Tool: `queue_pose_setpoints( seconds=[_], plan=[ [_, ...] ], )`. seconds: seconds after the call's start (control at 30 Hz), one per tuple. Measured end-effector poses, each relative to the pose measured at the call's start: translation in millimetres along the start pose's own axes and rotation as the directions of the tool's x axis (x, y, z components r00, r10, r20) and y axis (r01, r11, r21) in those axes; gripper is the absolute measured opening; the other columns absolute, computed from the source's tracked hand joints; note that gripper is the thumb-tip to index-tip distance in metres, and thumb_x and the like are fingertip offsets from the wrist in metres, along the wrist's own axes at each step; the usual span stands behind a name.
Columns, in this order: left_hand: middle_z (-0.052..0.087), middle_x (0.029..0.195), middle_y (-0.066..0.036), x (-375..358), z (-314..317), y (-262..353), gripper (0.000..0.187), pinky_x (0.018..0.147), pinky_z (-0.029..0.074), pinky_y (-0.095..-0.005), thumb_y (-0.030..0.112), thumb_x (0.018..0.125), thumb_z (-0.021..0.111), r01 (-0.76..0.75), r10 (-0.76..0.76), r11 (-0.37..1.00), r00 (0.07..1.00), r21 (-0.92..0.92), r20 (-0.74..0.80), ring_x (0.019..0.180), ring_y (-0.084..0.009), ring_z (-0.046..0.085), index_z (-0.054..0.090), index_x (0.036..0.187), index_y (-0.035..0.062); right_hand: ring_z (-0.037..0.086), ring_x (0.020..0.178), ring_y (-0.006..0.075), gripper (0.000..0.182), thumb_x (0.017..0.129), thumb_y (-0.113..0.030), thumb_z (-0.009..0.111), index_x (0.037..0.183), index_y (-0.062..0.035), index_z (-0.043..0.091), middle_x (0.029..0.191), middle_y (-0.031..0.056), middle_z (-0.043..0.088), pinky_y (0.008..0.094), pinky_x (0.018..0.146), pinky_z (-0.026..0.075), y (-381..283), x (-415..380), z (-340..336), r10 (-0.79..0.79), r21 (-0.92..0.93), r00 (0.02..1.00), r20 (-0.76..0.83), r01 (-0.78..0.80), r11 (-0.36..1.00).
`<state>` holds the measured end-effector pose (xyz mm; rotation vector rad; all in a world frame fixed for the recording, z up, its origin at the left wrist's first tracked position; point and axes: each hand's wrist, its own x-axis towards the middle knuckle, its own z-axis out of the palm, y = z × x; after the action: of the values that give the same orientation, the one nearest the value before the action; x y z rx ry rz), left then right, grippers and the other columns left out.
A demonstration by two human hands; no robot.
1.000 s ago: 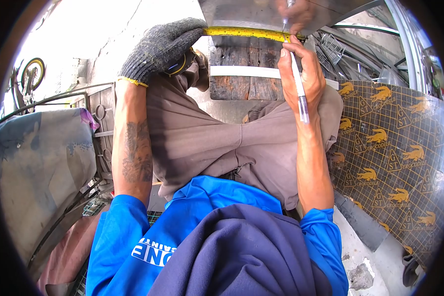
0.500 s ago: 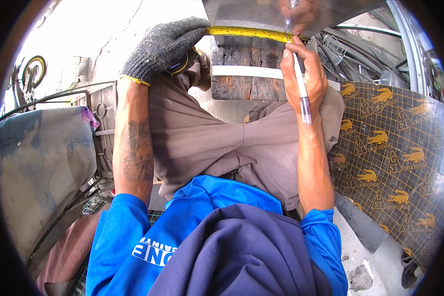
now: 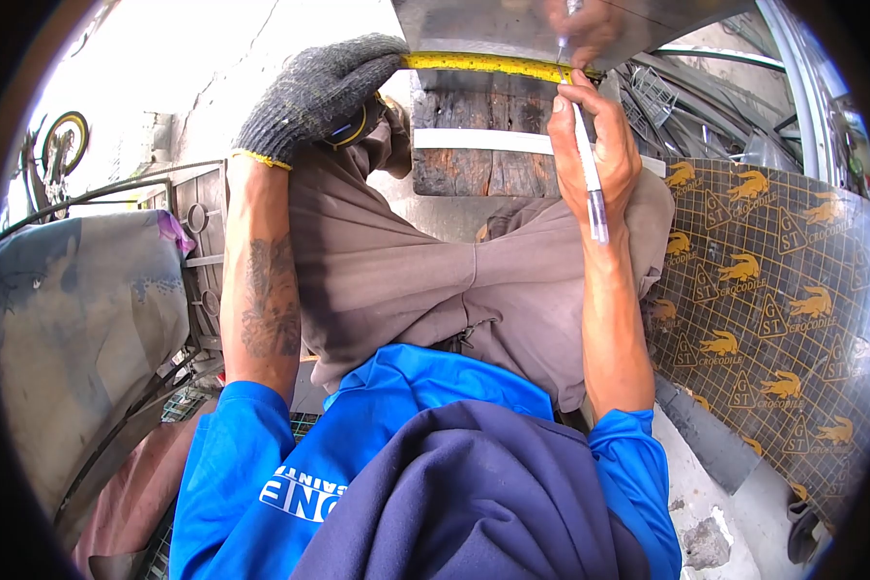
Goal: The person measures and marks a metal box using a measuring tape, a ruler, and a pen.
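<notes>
My left hand (image 3: 319,97), in a dark grey knitted glove, is closed around a tape measure (image 3: 354,124), its case mostly hidden under the glove. The yellow blade (image 3: 483,64) runs out to the right along the near edge of a shiny metal sheet (image 3: 493,27). Bare, my right hand (image 3: 609,145) grips a slim white pen (image 3: 587,164) with a clear end. The pen's tip meets the blade near its right part, and my fingertips touch the blade there. The sheet mirrors the hand and pen.
Below the sheet's edge is a worn wooden block (image 3: 483,101) with a white strip (image 3: 483,141) across it. Metal lengths (image 3: 715,106) lie at the upper right. A crocodile-printed board (image 3: 764,290) stands at right, a draped cloth (image 3: 87,300) at left, a wheel (image 3: 66,145) beyond.
My left hand and the tape have shifted very slightly left. The right hand and pen hold almost the same place.
</notes>
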<state>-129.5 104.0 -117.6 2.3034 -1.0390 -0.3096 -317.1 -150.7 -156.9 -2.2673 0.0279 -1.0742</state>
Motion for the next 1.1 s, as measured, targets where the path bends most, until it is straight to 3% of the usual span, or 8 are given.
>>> queue_pose_setpoints(
  seconds=[0.97,1.03,1.1],
  plan=[
    [0.076,0.115,-0.012,-1.2,0.8,0.5,0.039,0.091,0.058,-0.0409,0.042,0.104,0.061,0.024,-0.024,0.999,1.000,-0.042,0.009,0.100,-0.0279,0.075,0.072,0.130,0.0151,0.073,0.111,0.0325,0.022,0.088,-0.003,0.078,0.109,-0.0027,0.069,0.105,0.0171,0.074,0.0404,0.093,0.060,2.1,-1.5,0.7,0.012,0.008,1.000,-0.004,-0.012,1.000],
    [0.075,0.110,-0.010,-1.7,0.2,4.1,0.039,0.085,0.057,-0.0330,0.034,0.104,0.063,0.045,-0.045,0.998,0.999,-0.042,0.008,0.092,-0.0171,0.070,0.069,0.132,0.0075,0.073,0.111,0.0326,0.023,0.088,-0.003,0.078,0.109,-0.0027,0.069,0.105,0.0169,0.074,0.0405,0.093,0.060,1.9,-1.2,1.0,0.011,0.010,1.000,-0.007,-0.011,1.000],
    [0.075,0.111,-0.010,-1.5,-1.0,4.3,0.039,0.086,0.057,-0.0329,0.034,0.104,0.063,0.027,-0.027,0.999,1.000,-0.019,0.016,0.092,-0.0171,0.070,0.069,0.132,0.0079,0.073,0.111,0.0325,0.023,0.088,-0.003,0.077,0.109,-0.0028,0.069,0.106,0.0168,0.074,0.0405,0.093,0.060,2.5,-1.7,1.6,0.014,0.010,1.000,-0.009,-0.014,1.000]
  ],
)
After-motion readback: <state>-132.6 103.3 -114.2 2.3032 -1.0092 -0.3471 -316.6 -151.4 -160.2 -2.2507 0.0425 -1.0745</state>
